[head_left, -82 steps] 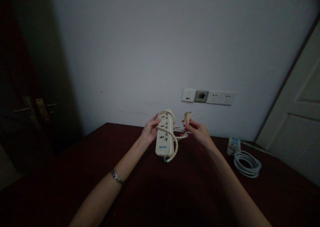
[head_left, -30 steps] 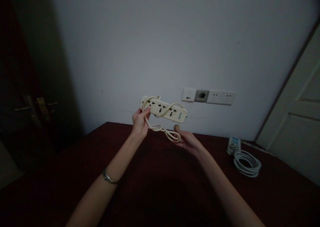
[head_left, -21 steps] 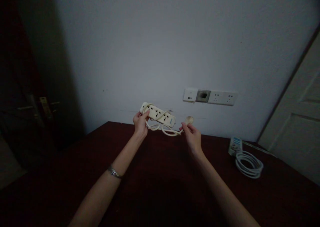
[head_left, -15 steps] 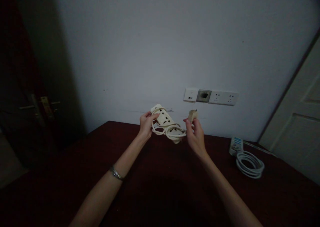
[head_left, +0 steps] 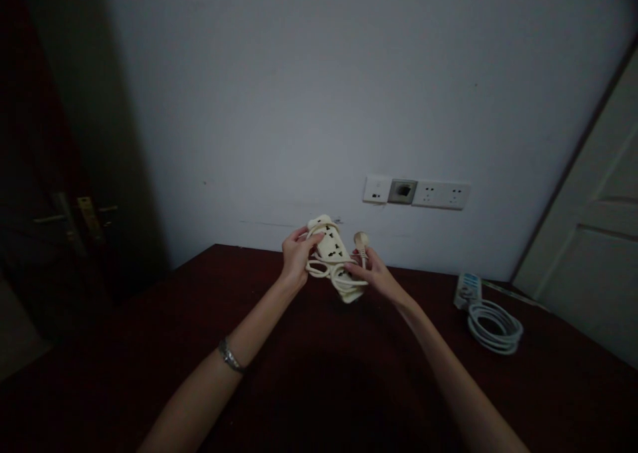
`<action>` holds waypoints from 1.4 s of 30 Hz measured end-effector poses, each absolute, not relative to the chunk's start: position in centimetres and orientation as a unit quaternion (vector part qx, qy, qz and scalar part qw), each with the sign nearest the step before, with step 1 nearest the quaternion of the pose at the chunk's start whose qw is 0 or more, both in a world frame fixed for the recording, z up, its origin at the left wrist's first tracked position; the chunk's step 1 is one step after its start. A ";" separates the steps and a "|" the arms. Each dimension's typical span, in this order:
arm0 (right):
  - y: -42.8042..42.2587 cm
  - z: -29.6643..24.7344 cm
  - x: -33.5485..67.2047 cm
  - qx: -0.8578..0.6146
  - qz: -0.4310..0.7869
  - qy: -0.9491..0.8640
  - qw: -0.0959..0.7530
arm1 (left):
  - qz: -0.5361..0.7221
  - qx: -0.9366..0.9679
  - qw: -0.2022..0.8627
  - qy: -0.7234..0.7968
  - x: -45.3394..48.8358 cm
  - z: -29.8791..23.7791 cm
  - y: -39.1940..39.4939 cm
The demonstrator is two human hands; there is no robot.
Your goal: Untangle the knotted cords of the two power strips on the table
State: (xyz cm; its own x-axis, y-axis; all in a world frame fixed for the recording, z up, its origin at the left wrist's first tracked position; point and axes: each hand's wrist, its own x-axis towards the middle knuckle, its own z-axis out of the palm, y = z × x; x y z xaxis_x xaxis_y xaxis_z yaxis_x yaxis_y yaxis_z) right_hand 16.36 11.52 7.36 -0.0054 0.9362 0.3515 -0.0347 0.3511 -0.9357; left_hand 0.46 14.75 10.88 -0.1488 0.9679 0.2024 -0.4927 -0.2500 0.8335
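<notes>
A cream power strip (head_left: 333, 244) with its cord (head_left: 319, 268) looped around it is held up above the dark red table. My left hand (head_left: 298, 256) is closed on the strip's upper left end, thumb across the front. At the lower right end, my right hand (head_left: 373, 271) is closed with its fingers on the strip's cord. The strip's plug (head_left: 361, 240) stands up just above the right fingers. My palm and the curled fingers hide parts of the cord.
On the table (head_left: 269, 373), to the right, lies a second power strip (head_left: 468, 289) with a coiled white cable (head_left: 495, 327). Wall sockets (head_left: 440, 194) sit behind, beside a grey socket plate (head_left: 402, 191). A door handle (head_left: 90, 214) shows at the left; a white door (head_left: 593, 240) stands at the right.
My right hand has moved left and down, from holding the plug apart to gripping the cord against the strip. The strip has shifted slightly right and tilted steeper in my left hand.
</notes>
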 end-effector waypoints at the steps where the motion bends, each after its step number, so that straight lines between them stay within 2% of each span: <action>1: 11.5 7.4 16.3 -0.387 0.424 -0.569 0.589 | 0.687 0.393 0.525 0.312 0.4 10.8 15.0; 6: 11.5 7.2 15.7 -0.375 0.472 -0.497 0.624 | 0.656 0.479 0.502 0.298 -0.1 10.4 16.5; 12: 12.0 7.3 15.8 -0.338 0.500 -0.410 0.684 | 0.643 0.440 0.588 0.217 -0.6 10.2 17.1; 18: 12.6 7.4 16.2 -0.337 0.427 -0.375 0.751 | 0.560 0.467 0.601 0.329 1.5 9.1 15.0; 23: 12.6 7.3 16.3 -0.397 0.303 -0.416 0.760 | 0.455 0.569 0.634 0.259 3.5 8.5 13.1; 29: 11.5 8.1 15.8 -0.415 0.249 -0.456 0.747 | 0.461 0.528 0.695 0.160 3.5 8.0 12.9; 39: 9.9 9.6 14.3 -0.346 0.342 -0.431 0.759 | 0.529 0.533 0.637 0.172 3.2 9.6 12.2; 42: 9.7 10.3 15.1 -0.359 0.320 -0.469 0.741 | 0.534 0.532 0.634 0.175 2.4 9.7 13.3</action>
State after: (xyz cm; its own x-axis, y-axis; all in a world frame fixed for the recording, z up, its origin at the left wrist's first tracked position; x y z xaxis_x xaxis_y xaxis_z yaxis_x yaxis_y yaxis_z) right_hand 15.09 9.68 10.25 0.3559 0.8107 0.4649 -0.1379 0.5376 -0.8319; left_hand 2.38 13.35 9.70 0.3686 0.8631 0.3451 -0.4901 -0.1350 0.8611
